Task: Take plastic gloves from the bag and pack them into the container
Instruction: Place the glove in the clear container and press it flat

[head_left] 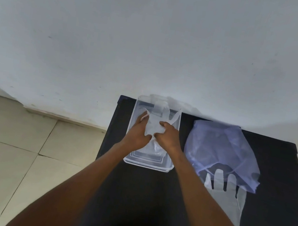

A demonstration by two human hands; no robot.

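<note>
Over the clear rectangular plastic container [149, 159] on the black surface [275, 209], the left hand [138, 133] and right hand [167, 136] are gripping a crumpled translucent plastic glove [154, 127], fingers curled around it. Another flat glove [227, 190] is lying beside the bluish plastic bag [220, 148].

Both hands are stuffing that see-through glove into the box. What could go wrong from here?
Three things, I would guess. The glove under the left hand and right hand has fingers sticking up past the far rim of the container, so it may spring back out. The light container could slide on the black table. And the spare glove lies partly under the blue bag, easy to miss.
</note>
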